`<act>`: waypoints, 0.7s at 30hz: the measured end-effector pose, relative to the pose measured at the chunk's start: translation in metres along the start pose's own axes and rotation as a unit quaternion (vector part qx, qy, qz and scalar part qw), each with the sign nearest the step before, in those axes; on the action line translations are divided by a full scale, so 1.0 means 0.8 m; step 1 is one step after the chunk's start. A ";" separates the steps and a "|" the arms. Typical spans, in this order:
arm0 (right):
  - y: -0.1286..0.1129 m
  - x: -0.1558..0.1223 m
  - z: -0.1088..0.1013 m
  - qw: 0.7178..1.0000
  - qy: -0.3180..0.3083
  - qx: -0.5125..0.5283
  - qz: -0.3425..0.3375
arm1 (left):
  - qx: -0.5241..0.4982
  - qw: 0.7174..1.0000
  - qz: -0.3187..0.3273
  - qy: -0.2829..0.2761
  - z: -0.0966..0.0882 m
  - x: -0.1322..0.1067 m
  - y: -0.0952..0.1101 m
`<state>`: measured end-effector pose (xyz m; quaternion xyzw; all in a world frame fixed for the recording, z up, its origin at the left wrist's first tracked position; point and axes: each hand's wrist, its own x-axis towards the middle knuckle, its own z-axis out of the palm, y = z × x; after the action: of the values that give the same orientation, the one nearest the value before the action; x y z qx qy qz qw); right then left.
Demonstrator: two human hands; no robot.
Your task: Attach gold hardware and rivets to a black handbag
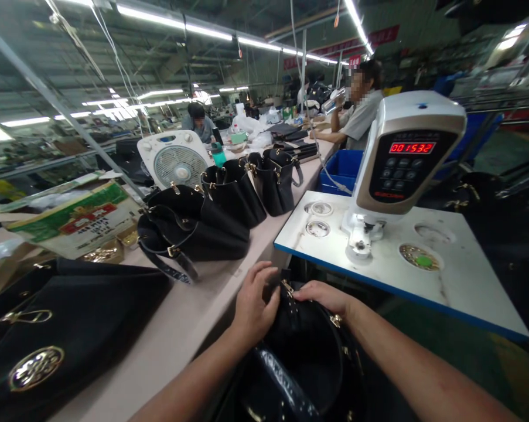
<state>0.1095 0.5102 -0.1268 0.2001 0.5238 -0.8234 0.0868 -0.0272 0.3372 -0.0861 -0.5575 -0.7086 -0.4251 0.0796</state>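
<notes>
Black bag [319, 346] is open, low in front, beside the table [202, 313] & on the near side of the machine [416, 161]. R hand [324, 296] pinches its edge by the gold zip end [287, 286], thumb on top. L hand [254, 306] is half curled opp., thumb apart; can't tell if it grips. Best: edge flat & taut btwn hands, light pull, wrapped handle [284, 378] kept clear.
</notes>
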 end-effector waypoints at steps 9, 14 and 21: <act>-0.004 0.005 0.002 1.000 -0.006 0.001 -0.025 | 0.025 0.917 0.301 -0.261 -0.037 0.029 0.009; -0.001 0.002 -0.002 1.000 -0.010 0.004 -0.014 | -0.088 0.898 0.183 -0.391 -0.042 0.060 0.013; 0.006 -0.005 -0.012 0.999 -0.020 0.024 -0.015 | -0.122 0.867 0.116 -0.469 -0.020 0.078 0.003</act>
<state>0.1171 0.5165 -0.1332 0.1777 0.5049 -0.8408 0.0804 -0.0538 0.3716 -0.0380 -0.7748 -0.5350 -0.1843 -0.2819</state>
